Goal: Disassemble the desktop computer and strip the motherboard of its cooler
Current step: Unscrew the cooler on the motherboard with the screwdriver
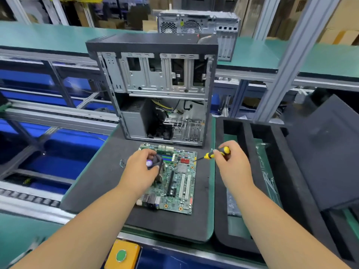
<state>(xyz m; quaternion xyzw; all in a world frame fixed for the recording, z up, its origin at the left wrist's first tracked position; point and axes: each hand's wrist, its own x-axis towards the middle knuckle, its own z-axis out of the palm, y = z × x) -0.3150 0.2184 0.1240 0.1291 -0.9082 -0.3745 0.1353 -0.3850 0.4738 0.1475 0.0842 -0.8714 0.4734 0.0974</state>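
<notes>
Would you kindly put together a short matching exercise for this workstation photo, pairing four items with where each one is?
Things:
1. motherboard
2. screwdriver
3. cooler
4. open computer case

Places:
A. standing upright at the far end of the mat
B. gripped by the left hand, over the board's left part
C. lying flat on the dark foam mat
D. held in the right hand, tip pointing at the board's right edge

Pairs: 1-C, 2-D, 3-B, 4-A
</notes>
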